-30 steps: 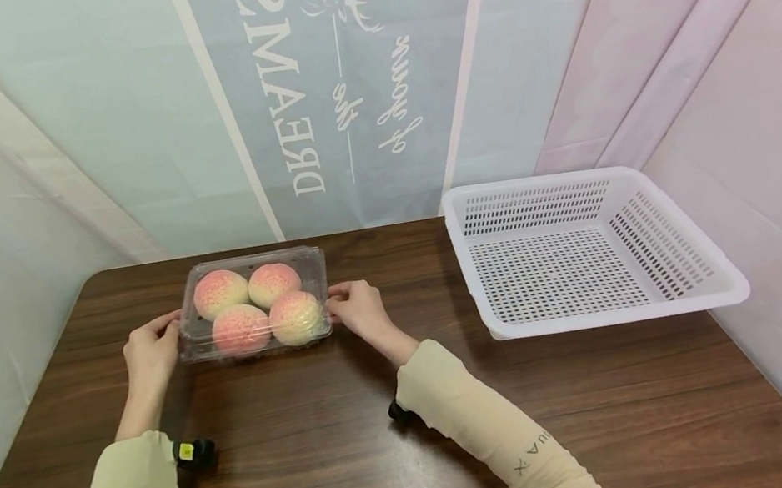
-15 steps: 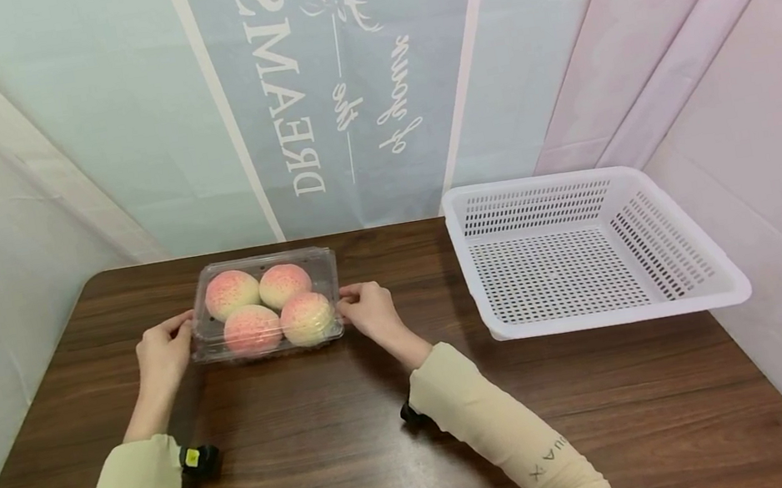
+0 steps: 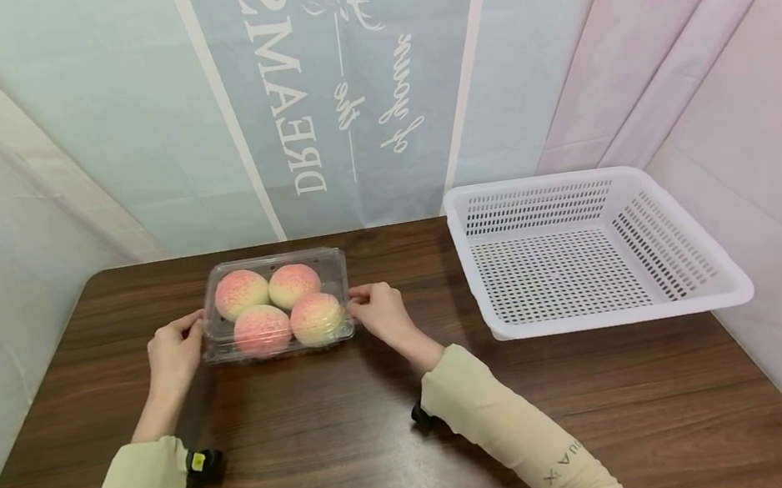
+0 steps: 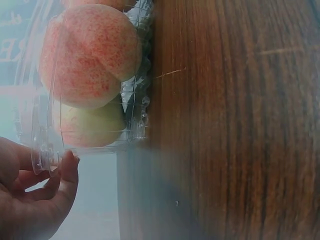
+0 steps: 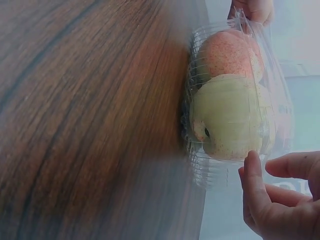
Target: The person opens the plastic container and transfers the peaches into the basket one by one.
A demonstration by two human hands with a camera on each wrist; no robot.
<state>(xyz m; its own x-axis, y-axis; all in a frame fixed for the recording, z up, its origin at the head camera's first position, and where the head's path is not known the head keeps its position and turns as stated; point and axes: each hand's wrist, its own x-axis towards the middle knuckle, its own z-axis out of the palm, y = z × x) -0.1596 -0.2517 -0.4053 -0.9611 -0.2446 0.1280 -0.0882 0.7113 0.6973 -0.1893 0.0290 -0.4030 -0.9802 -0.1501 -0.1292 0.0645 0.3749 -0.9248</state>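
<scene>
The clear box stands near the rear left part of the brown table, between the person's two hands. Its long axis runs left to right, from one hand to the other, roughly parallel with the table's rear edge. The left hand is at the box's left end and pinches the rim there between thumb and fingers. The right hand is at the opposite end and pinches the edge there; the clear plastic between its fingertips is faint in the right wrist view. Both grips lie toward the front half of the box, so neither hand is nearer to it than the other.

The white basket stands to the right of the box, well apart from it, with the right hand in the gap between. The right hand is therefore nearer the basket. Whether the base of the box bears on the wood or is slightly raised cannot be told.

Condition: the box is transparent, with ribbed walls and a glossy top that appears closed. It contains four round peaches, two at the rear and two at the front. Their skins are pale yellow with pink-red speckled flushes. The front right peach shows more yellow, and in the right wrist view a dark spot lies low on its side.
</scene>
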